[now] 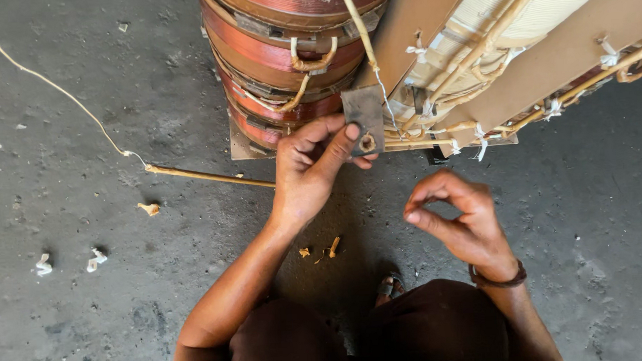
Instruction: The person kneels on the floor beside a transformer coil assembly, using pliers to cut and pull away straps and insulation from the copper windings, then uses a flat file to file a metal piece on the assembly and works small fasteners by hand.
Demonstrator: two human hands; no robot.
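Grey concrete floor [83, 89] fills the left of my view, gritty and stained, with white scraps of tape [44, 265] lying on it and a long tan sleeved lead [207, 176] trailing across it toward the stack in front of me. That stack is a set of copper-red wound coils [281, 61], banded and tied, standing upright on the floor with tan loops of insulated wire [313, 63] coming off their edges. My left hand [308, 170] is up against the foot of it, thumb and fingers closed on a small dark grey metal plate [363, 115] that has a round hole [367, 142] near its lower end; my thumb tip presses the plate's left edge and the fingers curl behind it. The plate sits just where the coils meet the brown pressboard sheets [544, 59] to the right, touching or nearly touching a thin tan lead [362, 29] that runs down past it. I judge that I am fitting or holding this terminal plate at the lead ends, with the hole yet to take anything. My right hand [461, 215] hangs lower and apart from the plate, thumb and forefinger pinched together; whether something small is between them I cannot tell. A dark band [496, 280] circles that wrist. Next, I reckon, the pinching hand must come up to the hole while my left holds the plate steady.
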